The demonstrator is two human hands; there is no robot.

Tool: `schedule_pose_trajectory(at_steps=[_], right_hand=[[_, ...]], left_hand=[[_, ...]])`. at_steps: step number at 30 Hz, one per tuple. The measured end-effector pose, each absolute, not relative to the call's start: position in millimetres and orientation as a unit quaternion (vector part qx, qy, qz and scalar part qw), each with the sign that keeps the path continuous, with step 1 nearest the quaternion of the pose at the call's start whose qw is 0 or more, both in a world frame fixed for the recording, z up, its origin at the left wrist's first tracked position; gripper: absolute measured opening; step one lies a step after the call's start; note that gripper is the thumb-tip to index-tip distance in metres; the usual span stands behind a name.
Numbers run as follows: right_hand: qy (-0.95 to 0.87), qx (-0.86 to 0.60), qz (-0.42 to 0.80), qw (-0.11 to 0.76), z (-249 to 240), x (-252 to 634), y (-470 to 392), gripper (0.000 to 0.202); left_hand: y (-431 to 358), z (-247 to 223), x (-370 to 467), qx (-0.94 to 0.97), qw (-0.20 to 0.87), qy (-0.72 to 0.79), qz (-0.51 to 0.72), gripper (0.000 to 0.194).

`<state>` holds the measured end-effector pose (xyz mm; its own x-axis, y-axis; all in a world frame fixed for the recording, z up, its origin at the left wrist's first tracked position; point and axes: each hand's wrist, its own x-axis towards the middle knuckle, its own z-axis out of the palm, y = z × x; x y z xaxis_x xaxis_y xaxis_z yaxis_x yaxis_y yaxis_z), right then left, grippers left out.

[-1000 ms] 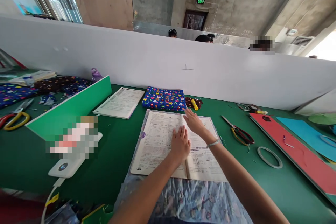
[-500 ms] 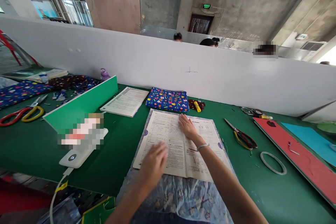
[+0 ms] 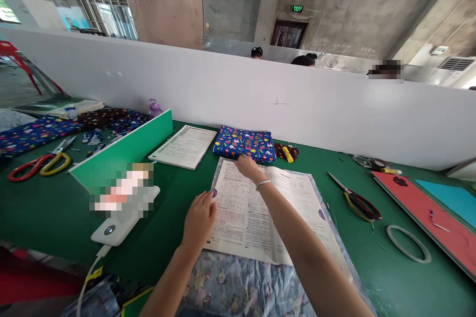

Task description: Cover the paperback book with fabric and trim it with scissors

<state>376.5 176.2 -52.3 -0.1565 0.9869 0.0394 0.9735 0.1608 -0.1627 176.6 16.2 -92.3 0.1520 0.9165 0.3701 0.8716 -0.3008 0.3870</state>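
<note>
The open booklet (image 3: 256, 213) is lying on patterned cloth (image 3: 245, 282) on the green tabletop (image 3: 55, 218). The left hand (image 3: 200, 219) is pressing its left edge with flat, spread fingers, and the right hand (image 3: 248, 166) is resting flat at its top edge. It is looking thin and floppy, so holding it at the edges seems best.

Both forearms bare, no sleeves; thin silver bracelet (image 3: 262, 184) on right wrist; hands ungloved.

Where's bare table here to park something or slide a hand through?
Bare green table left of the left hand, in front of the power bank. Also a strip between the open book and scissors. Crowded: the far edge by the blue cloth, where the right hand rests.
</note>
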Motion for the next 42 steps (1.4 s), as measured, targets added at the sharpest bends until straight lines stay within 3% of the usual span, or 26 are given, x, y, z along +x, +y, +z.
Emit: schedule_pose_trajectory(at_steps=[11, 17, 24, 31, 42], right_hand=[[-0.726, -0.68, 0.026, 0.101, -56, 366, 183, 0.036], [-0.731, -0.668, 0.017, 0.136, -61, 369, 186, 0.055], [-0.737, -0.662, 0.009, 0.135, -83, 367, 188, 0.037], [-0.742, -0.654, -0.01, 0.144, -86, 367, 184, 0.036], [-0.748, -0.648, -0.01, 0.144, -78, 368, 188, 0.044]], left_hand=[[19, -91, 178, 0.766, 0.046, 0.592, 0.247, 0.044], [20, -89, 178, 0.763, 0.061, 0.594, 0.247, 0.046], [18, -81, 172, 0.744, 0.101, 0.613, 0.246, 0.047], [101, -50, 174, 0.766, 0.109, 0.587, 0.238, 0.038], [188, -93, 173, 0.828, 0.149, 0.483, 0.244, 0.054]])
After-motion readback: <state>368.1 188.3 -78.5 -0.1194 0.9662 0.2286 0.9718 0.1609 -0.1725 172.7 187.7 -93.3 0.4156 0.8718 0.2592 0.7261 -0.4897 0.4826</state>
